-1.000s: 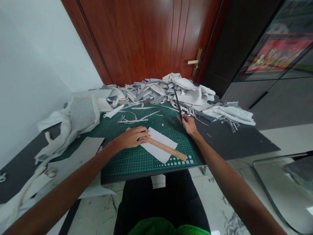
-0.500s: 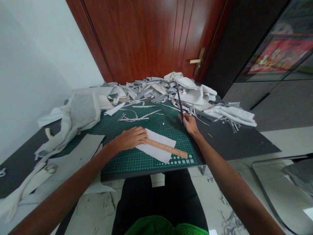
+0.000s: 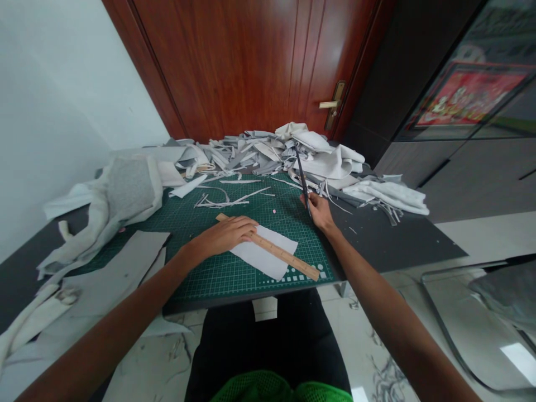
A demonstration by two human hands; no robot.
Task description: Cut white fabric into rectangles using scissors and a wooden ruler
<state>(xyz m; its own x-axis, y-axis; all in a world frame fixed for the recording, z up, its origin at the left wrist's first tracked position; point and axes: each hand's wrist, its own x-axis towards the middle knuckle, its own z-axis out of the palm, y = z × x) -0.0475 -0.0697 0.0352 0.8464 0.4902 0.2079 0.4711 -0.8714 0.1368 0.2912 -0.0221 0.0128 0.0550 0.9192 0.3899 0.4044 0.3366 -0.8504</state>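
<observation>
A wooden ruler point(image 3: 285, 255) lies slantwise across a pale fabric piece point(image 3: 268, 265) on the green cutting mat point(image 3: 209, 279). My left hand point(image 3: 230, 234) is over the ruler's upper left part, fingers closed together around it and touching the fabric, which is partly hidden beneath. At the mat's right edge, my right hand point(image 3: 318, 210) is closed around dark, long-bladed scissors point(image 3: 302, 178). The blades point away from me toward the scrap pile; the handles are mostly covered by my fingers. Thin cut strips point(image 3: 238, 201) lie on the mat beyond my left hand.
A heap of grey and white fabric scraps point(image 3: 259, 153) runs along the back by a wooden door point(image 3: 234, 67). Larger fabric pieces point(image 3: 134, 257) cover the left side of the dark table point(image 3: 402, 245). A metal-framed chair point(image 3: 469, 329) stands at the right.
The ruler has turned clockwise and its upper left end now shows past my left hand. My right hand keeps the scissors in about the same place. The view has shifted slightly.
</observation>
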